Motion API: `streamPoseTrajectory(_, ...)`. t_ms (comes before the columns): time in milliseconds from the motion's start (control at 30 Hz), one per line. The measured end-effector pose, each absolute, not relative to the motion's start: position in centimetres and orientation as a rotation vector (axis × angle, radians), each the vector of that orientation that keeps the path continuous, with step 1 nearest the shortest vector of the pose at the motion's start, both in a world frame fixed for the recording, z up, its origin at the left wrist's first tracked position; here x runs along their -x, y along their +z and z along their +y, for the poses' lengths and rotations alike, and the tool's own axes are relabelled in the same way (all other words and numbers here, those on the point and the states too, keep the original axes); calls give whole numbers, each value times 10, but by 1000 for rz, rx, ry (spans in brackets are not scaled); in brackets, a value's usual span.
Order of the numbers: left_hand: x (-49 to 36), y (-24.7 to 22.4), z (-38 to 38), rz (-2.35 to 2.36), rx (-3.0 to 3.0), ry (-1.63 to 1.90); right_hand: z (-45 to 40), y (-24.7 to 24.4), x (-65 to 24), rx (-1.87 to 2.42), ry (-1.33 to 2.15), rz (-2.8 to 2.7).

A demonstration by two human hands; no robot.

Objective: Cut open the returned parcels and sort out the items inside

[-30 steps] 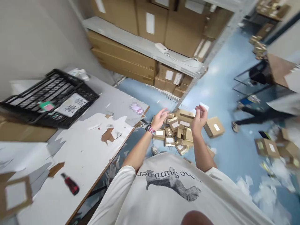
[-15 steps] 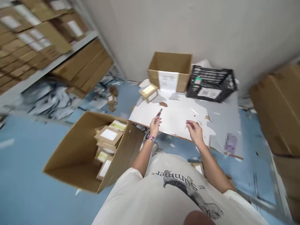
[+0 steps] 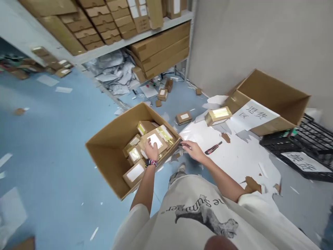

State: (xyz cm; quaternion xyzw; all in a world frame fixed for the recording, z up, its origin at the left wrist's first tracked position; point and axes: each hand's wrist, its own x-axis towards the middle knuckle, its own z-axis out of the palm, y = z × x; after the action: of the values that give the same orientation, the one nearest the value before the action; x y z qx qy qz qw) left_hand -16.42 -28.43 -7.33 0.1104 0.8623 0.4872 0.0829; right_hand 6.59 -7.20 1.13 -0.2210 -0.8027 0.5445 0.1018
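My left hand (image 3: 151, 150) is inside the large open carton (image 3: 104, 163), fingers stretched out over a small cardboard box with a white label (image 3: 159, 141). Whether the fingertips press on that box, I cannot tell. More small labelled boxes lie stacked around it, among them a box with a white label (image 3: 135, 172) nearest me. My right hand (image 3: 191, 150) is at the carton's right rim, with its fingers drawn together. Something dark shows at those fingertips, too small to name. A red and black utility knife (image 3: 213, 148) lies on the white tabletop, apart from both hands.
An open carton with a handwritten sheet (image 3: 256, 116), a taped small box (image 3: 218, 116) and a black plastic crate (image 3: 309, 146) stand on the table (image 3: 241, 159). Shelving (image 3: 119, 43) with stacked boxes is at the back left. Paper scraps litter the blue floor (image 3: 65, 166).
My view has swung left toward the large carton. My left hand has moved from the table's edge into it, and my right hand has come to its rim. The knife now lies on the table.
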Motion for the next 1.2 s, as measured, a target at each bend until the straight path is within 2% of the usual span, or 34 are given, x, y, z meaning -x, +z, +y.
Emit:
streamPoseTrajectory(200, 130, -64, -92, 1933, -854, 1432, -37, 1, -97, 1005, 1510, -2281)
streamPoseTrajectory(367, 99, -58, 76, 1782, -1246, 1286, -12, 8, -179, 1395, 1321, -2011)
streamPoseTrajectory(567, 89, -64, 182, 1755, -1265, 957, -16, 16, -274, 1599, 1096, -1733)
streamPoseTrajectory(733, 62, -59, 189, 1904, -1111, 963, -17, 8, -340, 1708, 1041, -1472)
streamPoseTrajectory(867, 0, -53, 149, 1564, -1298, 970, -6, 4, -387, 1730, 1130, -1162)
streamPoseTrajectory(1033, -101, -60, 84, 1051, -1568, 722, 12, -13, -441, 1923, 999, -854)
streamPoseTrajectory(1200, -175, -86, 35, 1182, -1259, 554, 4, -53, -467, 2108, 1078, -983)
